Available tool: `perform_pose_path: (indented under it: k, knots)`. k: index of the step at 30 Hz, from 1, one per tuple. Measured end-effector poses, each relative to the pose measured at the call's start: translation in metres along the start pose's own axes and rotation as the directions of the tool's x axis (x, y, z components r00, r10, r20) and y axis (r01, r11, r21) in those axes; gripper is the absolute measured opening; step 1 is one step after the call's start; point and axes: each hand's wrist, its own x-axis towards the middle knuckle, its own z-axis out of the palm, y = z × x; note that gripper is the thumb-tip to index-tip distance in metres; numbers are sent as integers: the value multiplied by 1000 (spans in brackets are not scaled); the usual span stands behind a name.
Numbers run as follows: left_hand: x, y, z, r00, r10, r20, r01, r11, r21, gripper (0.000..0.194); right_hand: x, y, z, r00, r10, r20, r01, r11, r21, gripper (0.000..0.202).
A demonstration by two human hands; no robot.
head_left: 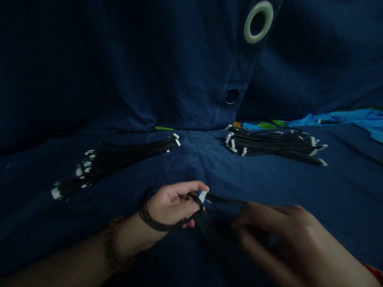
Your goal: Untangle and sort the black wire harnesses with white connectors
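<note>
My left hand (172, 203) is closed, pinching a white connector end (202, 196) and dark cords near it between thumb and fingers. Several loops of thin black cord (144, 213) wrap around this hand, and more strands hang down below the fingers. To its right, my right hand (278, 235) is closed on black cord (226, 200) stretched between the two hands. Further back lie two bundles of black cords with white ends: a left bundle (128, 156) and a right bundle (269, 144).
Dark blue cloth (191, 159) covers the surface under the bundles. Behind rises a dark blue curtain (179, 71) with a pale ring grommet (247, 26). Bright blue patterned fabric (344, 118) lies at the back right. A beaded bracelet (110, 247) circles my left wrist.
</note>
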Motion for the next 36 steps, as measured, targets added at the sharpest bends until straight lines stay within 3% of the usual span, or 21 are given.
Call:
perform_pose_path:
  k: [11,22,30,36]
  knots:
    - [-4,4,2,999,-41,12,41,999,19,31,2,0,-1,999,21,31,-21,1000,-1,14]
    - [-1,-5,3,992,87,95,-90,996,26,31,3,3,4,999,39,28,-40,999,30,14]
    - [-3,-3,8,992,84,90,-88,995,42,31,6,3,14,1000,-3,-12,3,1000,1,19]
    - [-1,-3,6,996,71,50,-72,997,29,35,5,10,-11,998,54,32,-52,997,-54,10]
